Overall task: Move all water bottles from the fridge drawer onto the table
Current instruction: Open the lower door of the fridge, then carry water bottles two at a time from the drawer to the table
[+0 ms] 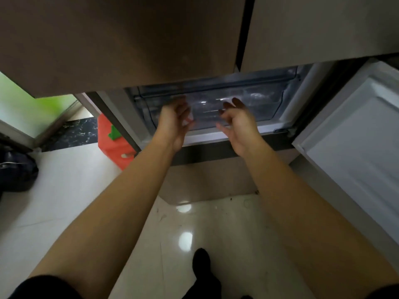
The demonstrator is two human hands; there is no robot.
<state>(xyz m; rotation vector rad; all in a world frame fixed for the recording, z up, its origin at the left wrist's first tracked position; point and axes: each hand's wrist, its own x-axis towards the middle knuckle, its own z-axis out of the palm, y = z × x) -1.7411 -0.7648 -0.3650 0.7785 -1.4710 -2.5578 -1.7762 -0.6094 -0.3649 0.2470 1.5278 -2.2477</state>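
Note:
The clear plastic fridge drawer (259, 104) sits in the open lower compartment, below the brown upper doors. Pale glints behind its front may be bottles, but the blur hides their shape. My left hand (174, 124) reaches up to the drawer's front, fingers curled at its upper edge; whether it grips the edge is unclear. My right hand (237, 124) is just in front of the drawer, palm turned inward, fingers spread, holding nothing. No table is in view.
The lower fridge door (356, 147) stands open to the right. The brown upper doors (129, 39) overhang above my hands. A red object (112, 139) stands on the floor at the left, a dark bag (17, 171) farther left. Glossy tile floor (194, 234) is below.

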